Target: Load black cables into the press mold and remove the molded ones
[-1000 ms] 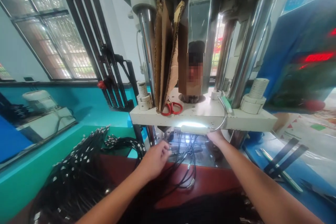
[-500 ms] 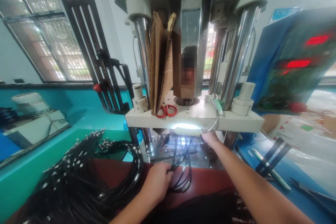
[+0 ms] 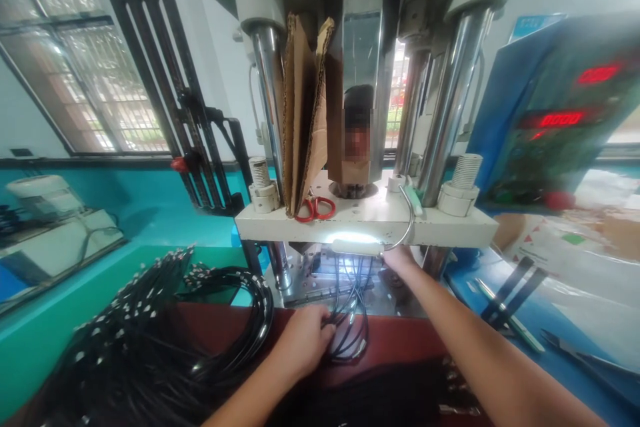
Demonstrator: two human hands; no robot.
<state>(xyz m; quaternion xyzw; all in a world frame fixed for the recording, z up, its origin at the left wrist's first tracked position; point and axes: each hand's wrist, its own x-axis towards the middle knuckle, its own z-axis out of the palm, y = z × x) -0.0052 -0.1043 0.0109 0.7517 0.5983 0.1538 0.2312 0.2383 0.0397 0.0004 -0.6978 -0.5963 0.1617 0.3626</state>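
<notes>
My left hand (image 3: 311, 339) is closed around a loose bundle of thin black cables (image 3: 354, 340) above the dark red tabletop (image 3: 400, 340). From there the cables loop and run up into the lit gap of a press (image 3: 453, 230), in front of its metal bed (image 3: 313, 293). My right hand (image 3: 399, 261) reaches into that gap at the right end of a small lamp (image 3: 357, 247). The plate and the lamp hide its fingers, so I cannot see what they hold or touch.
Large piles of black cables (image 3: 135, 340) lie at left, more dark cables (image 3: 380, 393) in front. Red-handled scissors (image 3: 315, 209) and folded cardboard (image 3: 300, 120) rest on the press plate. Pliers (image 3: 590, 360) lie at right, below a control box (image 3: 555, 113) with red digits.
The view has shifted slightly. My left hand sits a little further right and higher relative to the press, still with the cables. My right hand stays in the gap.
</notes>
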